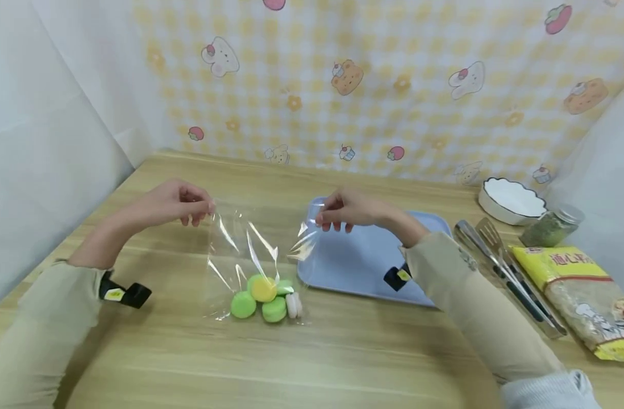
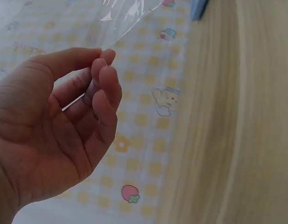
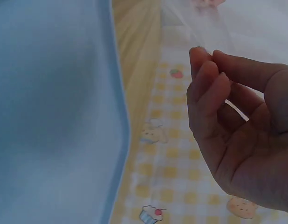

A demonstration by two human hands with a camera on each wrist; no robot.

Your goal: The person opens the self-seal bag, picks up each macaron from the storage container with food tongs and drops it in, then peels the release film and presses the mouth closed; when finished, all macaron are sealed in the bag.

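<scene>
A clear plastic bag [image 1: 256,244] hangs between the two hands in the head view. Several macarons lie together in its bottom: green ones [image 1: 243,305], a yellow one [image 1: 263,289] and a whitish one [image 1: 294,305]. The left hand [image 1: 176,204] pinches the bag's upper left corner between thumb and fingertips. At the upper right corner, the right hand [image 1: 350,209] pinches the plastic the same way. In the left wrist view the bag's edge [image 2: 130,18] runs up from the left fingertips. Whether the bag's bottom touches the table cannot be told.
A blue tray [image 1: 353,261] lies behind and right of the bag, partly under the right arm. Further right are metal tongs and a slotted turner [image 1: 501,255], a white scalloped dish [image 1: 511,201], a jar of green herbs [image 1: 551,226] and a yellow food packet [image 1: 580,295].
</scene>
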